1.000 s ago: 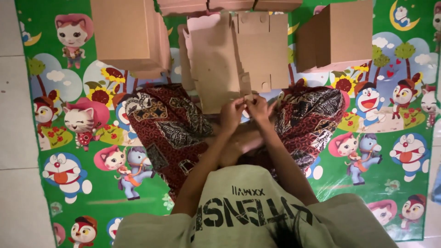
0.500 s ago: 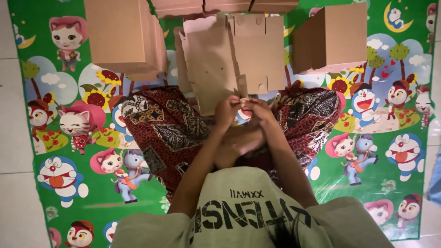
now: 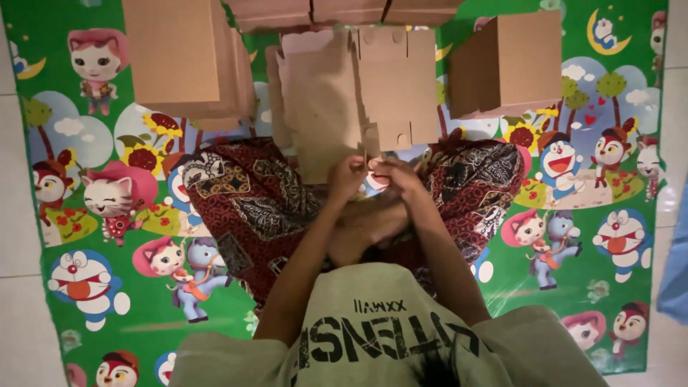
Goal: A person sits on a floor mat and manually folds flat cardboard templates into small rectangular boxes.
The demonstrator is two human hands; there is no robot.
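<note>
I sit cross-legged on a green cartoon-print mat (image 3: 143, 301), legs covered by dark red patterned cloth (image 3: 251, 201). My left hand (image 3: 346, 177) and my right hand (image 3: 396, 174) meet in front of me. Both pinch the near lower edge of a flat brown cardboard box blank (image 3: 351, 100) that stands tilted up before my knees. The fingertips of both hands are closed on a flap near the blank's bottom corner. Small cut-out tabs and slots show along its edge.
A stack of flat cardboard blanks (image 3: 179, 57) lies at far left. A folded cardboard box (image 3: 512, 64) stands at far right. More boxes (image 3: 344, 11) line the top edge. White floor tiles (image 3: 14, 287) border the mat; blue cloth (image 3: 677, 265) at right.
My hands have stayed on the blank's lower edge, shifting slightly. The blank has turned a little and the view has drifted slightly.
</note>
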